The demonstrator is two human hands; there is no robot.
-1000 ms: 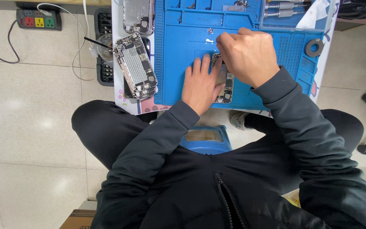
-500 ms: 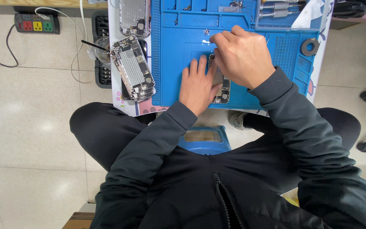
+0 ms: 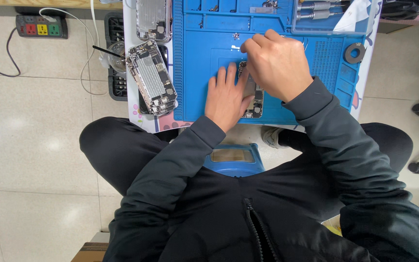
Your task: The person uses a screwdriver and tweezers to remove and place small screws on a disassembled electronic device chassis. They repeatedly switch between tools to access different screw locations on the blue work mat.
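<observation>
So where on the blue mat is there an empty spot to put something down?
Bare mat lies left of the left hand, up to the opened phones at the mat's edge. Another free strip runs right of the right hand, below the tape ring. The middle is crowded: both hands cover the phone, and tool trays fill the top.

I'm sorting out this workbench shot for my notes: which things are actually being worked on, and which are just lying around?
In use:
- opened phone, pressed flat by the left hand
- right hand, fingers pinched together above its top end
- blue work mat beneath

Lying about:
- stack of opened phones left of the mat
- another phone shell
- tape roll
- power strip on the floor
</observation>
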